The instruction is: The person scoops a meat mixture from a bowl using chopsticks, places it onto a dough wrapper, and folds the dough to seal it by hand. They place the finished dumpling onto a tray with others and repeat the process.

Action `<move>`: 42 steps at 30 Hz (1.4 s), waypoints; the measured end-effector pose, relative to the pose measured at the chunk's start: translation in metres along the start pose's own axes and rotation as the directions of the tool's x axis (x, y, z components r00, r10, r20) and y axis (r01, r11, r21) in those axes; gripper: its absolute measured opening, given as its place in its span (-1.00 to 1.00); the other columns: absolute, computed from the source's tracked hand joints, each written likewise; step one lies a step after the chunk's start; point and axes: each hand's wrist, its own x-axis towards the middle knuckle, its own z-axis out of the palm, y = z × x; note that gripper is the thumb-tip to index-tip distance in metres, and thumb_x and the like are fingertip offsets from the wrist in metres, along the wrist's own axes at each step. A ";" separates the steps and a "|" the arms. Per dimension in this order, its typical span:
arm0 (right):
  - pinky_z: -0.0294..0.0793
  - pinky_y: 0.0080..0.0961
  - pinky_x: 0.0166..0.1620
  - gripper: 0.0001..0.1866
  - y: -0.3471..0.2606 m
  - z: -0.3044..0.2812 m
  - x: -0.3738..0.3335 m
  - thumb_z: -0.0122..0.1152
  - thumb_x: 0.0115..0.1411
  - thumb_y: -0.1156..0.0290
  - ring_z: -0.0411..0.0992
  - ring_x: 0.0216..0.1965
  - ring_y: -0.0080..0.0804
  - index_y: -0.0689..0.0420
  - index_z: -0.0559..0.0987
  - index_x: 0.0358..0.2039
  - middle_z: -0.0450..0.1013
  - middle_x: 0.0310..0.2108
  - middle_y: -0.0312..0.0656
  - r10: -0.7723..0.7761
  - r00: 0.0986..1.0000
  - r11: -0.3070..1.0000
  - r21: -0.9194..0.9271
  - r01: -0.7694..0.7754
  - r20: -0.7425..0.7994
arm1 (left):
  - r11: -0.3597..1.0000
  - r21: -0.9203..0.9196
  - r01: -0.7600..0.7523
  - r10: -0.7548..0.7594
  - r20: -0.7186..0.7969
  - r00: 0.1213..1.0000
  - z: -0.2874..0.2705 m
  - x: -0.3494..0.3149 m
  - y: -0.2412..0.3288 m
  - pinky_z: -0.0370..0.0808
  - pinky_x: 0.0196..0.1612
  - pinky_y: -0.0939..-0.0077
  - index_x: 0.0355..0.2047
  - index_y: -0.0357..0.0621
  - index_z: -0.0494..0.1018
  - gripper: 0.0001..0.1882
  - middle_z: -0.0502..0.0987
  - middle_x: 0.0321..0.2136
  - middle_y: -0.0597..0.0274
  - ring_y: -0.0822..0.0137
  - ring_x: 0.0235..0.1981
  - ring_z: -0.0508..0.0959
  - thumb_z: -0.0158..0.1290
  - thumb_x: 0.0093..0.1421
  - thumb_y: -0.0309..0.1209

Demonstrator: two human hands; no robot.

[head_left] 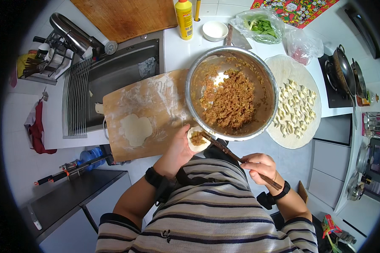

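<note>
My left hand (180, 151) holds a round dumpling wrapper (193, 147) with a lump of meat filling (197, 138) on it. In my right hand (259, 168) is a pair of dark chopsticks (223, 149), their tips at the filling. Just beyond the wrapper stands a large metal bowl (191, 95) with more brown minced filling (236, 101) in it. To its left lies a floured wooden board (114, 109), and a small stack of overlapping wrappers (137, 130) rests there. Several folded dumplings (296, 107) sit on a round tray (278, 69) right of the bowl.
Behind the bowl are a white bowl (214, 31), a cleaver (239, 40), a yellow bottle (184, 20) and a bag of greens (261, 27). A sink (122, 63) with a drying rack (76, 99) lies left. A wok (344, 69) stands on the stove at right.
</note>
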 end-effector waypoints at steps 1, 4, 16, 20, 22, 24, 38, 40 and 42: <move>0.46 -0.51 -0.41 -0.79 0.000 -0.001 0.000 0.03 0.13 0.39 0.46 -0.43 -0.28 0.25 0.57 -0.39 0.42 -0.43 -0.13 0.034 0.999 0.999 0.026 -0.034 -0.020 | 1.000 -0.001 -0.001 0.001 -0.001 1.000 -0.003 -0.001 0.001 0.27 0.10 0.20 -0.02 -0.37 0.22 -0.52 0.39 -0.06 -0.02 0.12 -0.01 0.39 -0.39 0.29 -0.18; 0.44 -0.52 -0.39 -0.70 -0.009 -0.009 0.001 -0.03 0.19 0.29 0.44 -0.43 -0.30 0.26 0.57 -0.43 0.43 -0.44 -0.11 0.141 0.986 0.989 0.051 -0.137 -0.087 | 0.996 0.086 0.004 -0.003 -0.002 1.000 -0.011 -0.008 0.004 0.27 0.10 0.21 -0.01 -0.37 0.20 -0.55 0.37 -0.05 -0.01 0.14 -0.01 0.39 -0.36 0.29 -0.22; 0.35 -0.53 -0.34 -0.81 0.012 -0.016 0.044 0.01 0.15 0.44 0.36 -0.45 -0.35 0.28 0.55 -0.44 0.39 -0.49 -0.13 0.442 0.850 0.871 -0.088 -0.483 -0.288 | 0.994 0.051 -0.093 0.084 0.159 0.984 -0.011 -0.015 0.014 0.22 0.13 0.14 0.03 -0.31 0.15 -0.57 0.33 -0.01 0.00 0.12 0.06 0.32 -0.32 0.29 -0.23; 0.33 -0.51 -0.38 -0.86 0.029 -0.003 0.056 0.07 0.11 0.49 0.35 -0.48 -0.31 0.29 0.55 -0.45 0.37 -0.56 -0.12 0.496 0.822 0.856 -0.005 -0.518 -0.280 | 0.983 0.078 -0.164 0.152 0.141 0.978 -0.008 -0.016 0.015 0.24 0.11 0.20 0.00 -0.31 0.19 -0.58 0.36 -0.05 0.04 0.17 0.02 0.36 -0.33 0.29 -0.22; 0.32 -0.50 -0.40 -0.86 0.032 0.002 0.060 0.08 0.11 0.49 0.34 -0.49 -0.31 0.29 0.56 -0.46 0.36 -0.58 -0.12 0.544 0.797 0.826 0.001 -0.563 -0.262 | 0.981 0.107 -0.161 0.144 0.147 0.979 -0.005 -0.019 0.016 0.23 0.12 0.21 -0.01 -0.30 0.19 -0.58 0.35 -0.05 0.03 0.15 0.02 0.35 -0.37 0.28 -0.24; 0.29 -0.47 -0.45 -0.85 0.032 0.005 0.060 0.10 0.10 0.46 0.31 -0.54 -0.30 0.27 0.56 -0.48 0.34 -0.61 -0.12 0.589 0.774 0.797 0.009 -0.604 -0.232 | 0.978 0.132 -0.160 0.146 0.108 0.983 -0.007 -0.018 0.013 0.24 0.11 0.21 -0.01 -0.31 0.20 -0.58 0.36 -0.05 0.03 0.15 0.02 0.36 -0.36 0.28 -0.24; 0.34 -0.51 -0.37 -0.87 0.016 0.019 0.049 0.11 0.11 0.48 0.37 -0.47 -0.30 0.28 0.55 -0.40 0.39 -0.52 -0.11 0.582 0.766 0.806 0.067 -0.588 -0.273 | 0.998 0.031 -0.052 0.051 0.044 0.998 -0.019 0.003 -0.003 0.29 0.09 0.16 0.03 -0.32 0.18 -0.57 0.35 -0.03 0.00 0.07 0.01 0.36 -0.36 0.28 -0.27; 0.33 -0.52 -0.39 -0.88 0.016 0.021 0.053 0.11 0.10 0.50 0.36 -0.49 -0.31 0.27 0.55 -0.39 0.38 -0.54 -0.11 0.591 0.756 0.797 0.064 -0.600 -0.281 | 0.994 0.078 -0.076 0.073 0.041 0.996 -0.018 0.004 -0.001 0.31 0.06 0.16 0.02 -0.30 0.18 -0.58 0.36 -0.03 0.02 0.08 0.01 0.37 -0.36 0.28 -0.27; 0.33 -0.52 -0.40 -0.88 0.015 0.025 0.055 0.10 0.10 0.51 0.36 -0.50 -0.31 0.27 0.56 -0.39 0.38 -0.54 -0.12 0.592 0.751 0.797 0.075 -0.599 -0.293 | 0.992 0.093 -0.087 0.082 0.047 0.995 -0.016 0.006 0.001 0.32 0.06 0.16 0.02 -0.29 0.19 -0.59 0.36 -0.03 0.04 0.09 0.01 0.36 -0.36 0.28 -0.27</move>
